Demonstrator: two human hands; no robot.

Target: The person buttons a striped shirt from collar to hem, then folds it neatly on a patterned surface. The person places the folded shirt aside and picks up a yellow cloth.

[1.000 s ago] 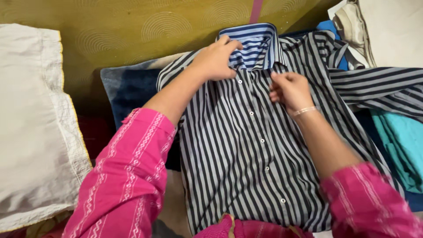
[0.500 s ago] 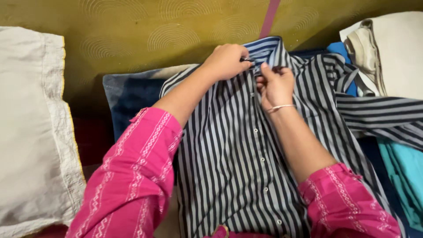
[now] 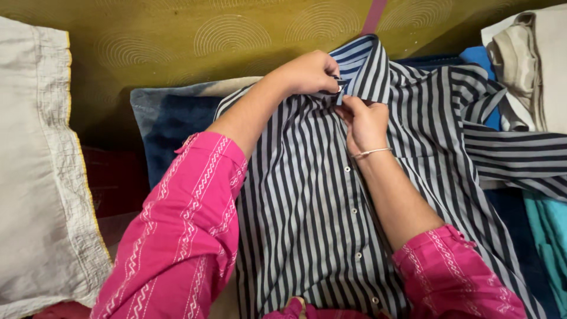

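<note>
Shirt lies flat, front up, centre of view, collar at the far end, hem nearest the person. Left hand and right hand meet just below the collar, left hand beyond and to the left of the right. One sleeve extends right, across other clothes. Folded cloth lies under the shirt, showing at its left. Pillow at far left. Folded garment at far right, behind the sleeve. Patterned sheet behind all.
</note>
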